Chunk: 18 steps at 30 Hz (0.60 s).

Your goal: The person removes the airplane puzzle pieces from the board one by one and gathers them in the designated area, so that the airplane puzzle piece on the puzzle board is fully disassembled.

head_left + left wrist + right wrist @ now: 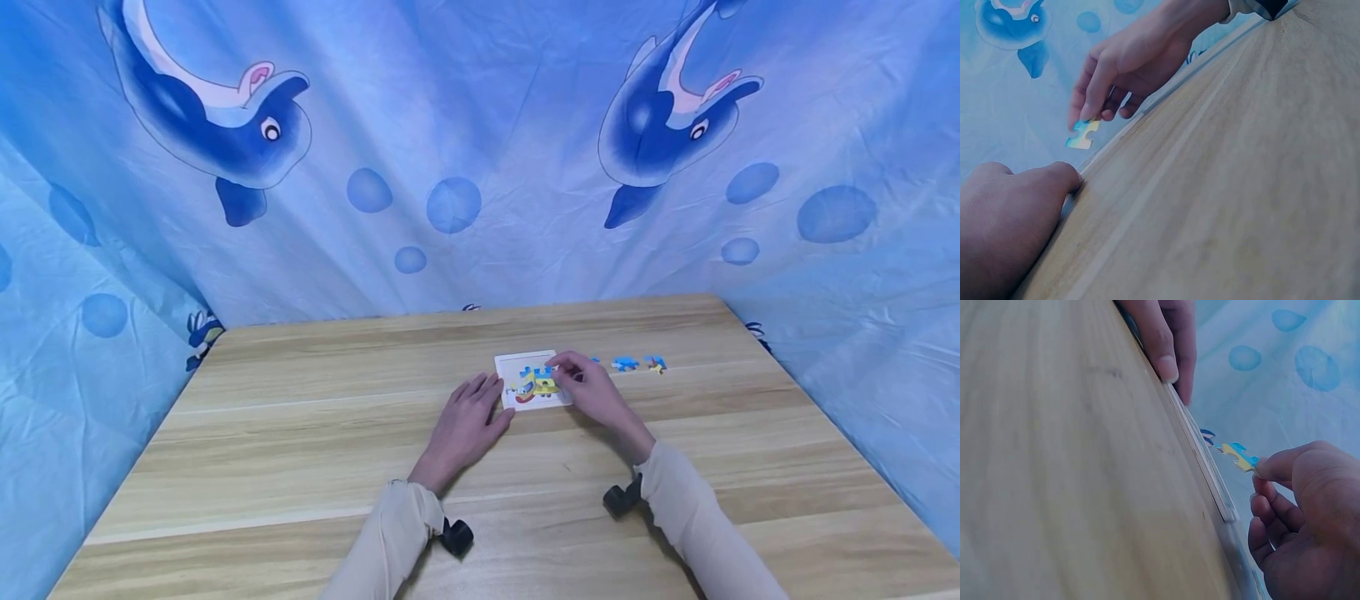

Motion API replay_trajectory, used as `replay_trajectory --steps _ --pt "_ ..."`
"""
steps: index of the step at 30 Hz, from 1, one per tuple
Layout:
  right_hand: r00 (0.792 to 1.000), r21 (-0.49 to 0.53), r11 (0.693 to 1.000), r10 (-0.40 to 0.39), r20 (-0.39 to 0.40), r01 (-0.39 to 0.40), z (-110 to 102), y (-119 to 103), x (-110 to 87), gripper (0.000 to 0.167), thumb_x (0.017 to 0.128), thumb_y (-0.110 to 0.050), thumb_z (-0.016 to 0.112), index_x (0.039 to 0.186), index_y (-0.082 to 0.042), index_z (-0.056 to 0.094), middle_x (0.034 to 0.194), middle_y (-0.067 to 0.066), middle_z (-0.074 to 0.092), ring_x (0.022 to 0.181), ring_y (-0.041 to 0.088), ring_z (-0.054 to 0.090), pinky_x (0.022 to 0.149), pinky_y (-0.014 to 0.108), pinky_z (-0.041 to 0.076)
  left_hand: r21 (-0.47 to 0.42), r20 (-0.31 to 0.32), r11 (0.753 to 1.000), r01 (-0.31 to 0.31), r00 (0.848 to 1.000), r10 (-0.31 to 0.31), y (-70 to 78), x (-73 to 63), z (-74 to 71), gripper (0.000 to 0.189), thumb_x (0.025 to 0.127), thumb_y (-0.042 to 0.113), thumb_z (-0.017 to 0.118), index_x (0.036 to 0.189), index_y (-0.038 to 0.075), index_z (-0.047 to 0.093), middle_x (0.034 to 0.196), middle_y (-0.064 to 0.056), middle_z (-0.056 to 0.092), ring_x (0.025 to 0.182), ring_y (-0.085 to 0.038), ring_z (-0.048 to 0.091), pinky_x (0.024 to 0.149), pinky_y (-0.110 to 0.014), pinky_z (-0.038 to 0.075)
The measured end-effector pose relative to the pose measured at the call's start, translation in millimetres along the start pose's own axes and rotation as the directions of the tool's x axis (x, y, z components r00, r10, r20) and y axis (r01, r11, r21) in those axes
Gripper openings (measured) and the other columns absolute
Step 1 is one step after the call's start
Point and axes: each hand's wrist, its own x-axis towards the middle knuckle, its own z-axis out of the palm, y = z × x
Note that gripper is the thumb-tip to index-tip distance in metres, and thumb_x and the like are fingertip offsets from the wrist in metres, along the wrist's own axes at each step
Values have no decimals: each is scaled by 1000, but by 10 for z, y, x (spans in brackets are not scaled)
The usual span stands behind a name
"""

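A white-bordered puzzle board [540, 406] lies on the wooden table, with joined blue, yellow and red pieces [525, 390] on it. My left hand [468, 421] rests along the board's left side, fingers spread forward and the thumb near its front corner. In the right wrist view, the left thumb [1166, 367] touches the board's edge. My right hand [596, 392] is over the board's right part, pinching a blue and yellow puzzle piece [1239, 457] between thumb and forefinger. Both wrist views show that piece [1082, 136] held up above the board. The right hand covers the board's right side.
Loose puzzle pieces lie right of the board: a blue one [625, 364], a multicoloured one [656, 363], and another partly hidden behind the right hand. A blue curtain [480, 275] with dolphins hangs around the table [300, 467]. Each wrist wears a small black camera [457, 538].
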Motion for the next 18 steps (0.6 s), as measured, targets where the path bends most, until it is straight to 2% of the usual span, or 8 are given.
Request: replay_trajectory --steps 3,5,12,18 --pt "1000 2 1000 -15 -3 15 -62 -94 -63 20 94 0 56 113 5 63 95 21 60 87 31 56 74 30 46 4 -1 1000 -2 1000 2 3 -4 -6 60 97 50 45 142 11 48 146 -6 46 139 -23 36 114 -42 27" --pt "1000 7 1000 -22 -3 22 -90 -78 -80 20 94 0 56 112 6 63 94 22 60 86 31 56 72 28 46 3 -2 1000 -4 1000 4 5 -6 -10 60 97 50 45 142 10 48 146 -7 47 139 -23 36 114 -42 27" --pt "999 -3 999 -36 -10 36 -177 238 -92 19 96 -9 57 112 -2 65 95 10 63 86 21 57 72 25 49 2 2 1000 1 1000 -1 13 -11 -5 60 97 50 45 142 10 48 146 -6 46 139 -23 36 114 -42 27" --pt "998 0 998 -61 -22 61 -290 350 -168 17 97 -11 57 110 -4 65 94 10 62 84 22 55 70 25 48 3 2 1000 3 1000 -3 19 -11 6 60 97 50 44 143 11 47 147 -6 45 139 -23 35 115 -42 26"
